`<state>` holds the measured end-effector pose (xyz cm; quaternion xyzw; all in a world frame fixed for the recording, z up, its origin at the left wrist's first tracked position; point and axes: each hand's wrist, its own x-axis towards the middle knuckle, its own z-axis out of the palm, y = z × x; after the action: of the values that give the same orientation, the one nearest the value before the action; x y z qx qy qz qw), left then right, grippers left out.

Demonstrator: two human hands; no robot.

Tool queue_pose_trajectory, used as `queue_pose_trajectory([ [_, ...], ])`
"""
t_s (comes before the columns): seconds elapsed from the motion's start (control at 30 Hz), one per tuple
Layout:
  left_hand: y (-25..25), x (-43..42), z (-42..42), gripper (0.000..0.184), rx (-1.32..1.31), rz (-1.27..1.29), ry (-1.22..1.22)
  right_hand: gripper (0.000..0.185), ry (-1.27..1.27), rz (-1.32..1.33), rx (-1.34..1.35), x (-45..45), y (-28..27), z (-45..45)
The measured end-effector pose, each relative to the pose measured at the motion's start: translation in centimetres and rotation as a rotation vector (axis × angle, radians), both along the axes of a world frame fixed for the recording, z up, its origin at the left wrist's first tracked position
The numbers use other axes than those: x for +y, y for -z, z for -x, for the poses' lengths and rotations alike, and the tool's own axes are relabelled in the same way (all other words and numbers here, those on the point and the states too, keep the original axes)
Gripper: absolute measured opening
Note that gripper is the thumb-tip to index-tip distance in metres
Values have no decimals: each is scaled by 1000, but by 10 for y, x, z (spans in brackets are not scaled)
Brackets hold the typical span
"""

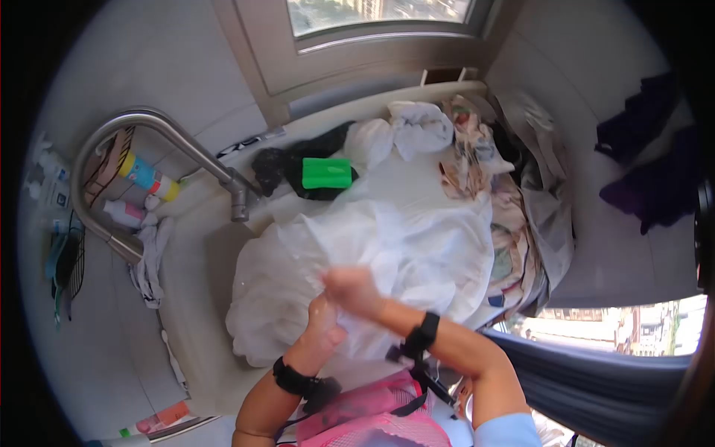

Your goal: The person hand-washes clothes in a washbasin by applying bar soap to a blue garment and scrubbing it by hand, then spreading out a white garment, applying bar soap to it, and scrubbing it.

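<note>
A large wet-looking white cloth (417,231) is heaped in the sink (197,298). My left hand (322,328) is closed on a bunch of it near the front. Just above and right, my right hand (356,292) is also closed on the cloth and meets the left; motion blurs its fingers. The exact fold between the hands is hidden. Beyond them, a green soap bar (326,173) rests on a dark cloth (275,165).
A curved metal faucet (141,115) arches over the sink's left side. A yellow and blue tube (149,176) stands at the left wall. Patterned clothes (477,141) lie along the right. A window frame (357,56) rises behind, and purple cloths (648,179) hang at the right wall.
</note>
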<state>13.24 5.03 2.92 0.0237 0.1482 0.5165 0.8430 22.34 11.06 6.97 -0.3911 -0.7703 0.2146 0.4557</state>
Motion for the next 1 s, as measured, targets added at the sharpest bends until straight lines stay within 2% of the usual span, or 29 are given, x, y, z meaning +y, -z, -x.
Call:
queue_pose_trajectory([
  [0.07,64,-2,15,29,-380,-337,25,26,-34,-40,47,4,-1,3],
  [0.13,8,-9,14,30,-130,-34,-23,27,-55,-48,101,-8,3,7],
  [0.17,-60,-2,-4,29,421,494,-96,27,-68,-70,125,-5,3,8],
  [0.2,-50,-5,-2,29,484,490,-95,25,16,45,-172,-2,4,2],
  [0.23,-44,-3,0,28,541,477,-102,23,-57,4,-165,-3,4,5],
  [0.37,-38,-3,1,30,499,458,-45,23,-294,-115,-124,-39,7,17],
  [0.43,-39,1,3,30,476,435,-20,17,-130,3,-19,-18,0,8],
  [0.47,-41,0,4,31,439,426,-42,20,-55,68,32,-13,-6,6],
  [0.5,-44,9,3,32,396,395,-74,19,-152,-118,139,-28,-13,14],
  [0.6,-50,0,4,35,305,376,-97,20,-114,9,52,-47,11,25],
  [0.63,-56,-1,6,37,272,361,-114,26,-37,22,63,-15,-6,10],
  [0.67,-83,-4,7,30,227,363,-43,32,59,446,290,-4,-16,-2],
  [0.7,-88,-8,12,29,308,228,-94,38,39,732,342,5,-14,-19],
  [0.73,-90,-13,18,27,383,92,-148,41,-81,941,603,3,-21,-27],
  [0.77,-93,-17,21,26,456,-44,-205,41,-100,967,614,1,-30,-31],
  [0.8,-110,-16,19,24,467,-22,-206,42,-112,998,627,-4,-39,-35],
  [0.9,-104,-20,17,29,559,4,-252,38,-151,1090,678,-10,-49,-43],
  [1.0,-105,-22,20,34,520,5,-274,35,-210,1119,673,-9,-49,-48],
])
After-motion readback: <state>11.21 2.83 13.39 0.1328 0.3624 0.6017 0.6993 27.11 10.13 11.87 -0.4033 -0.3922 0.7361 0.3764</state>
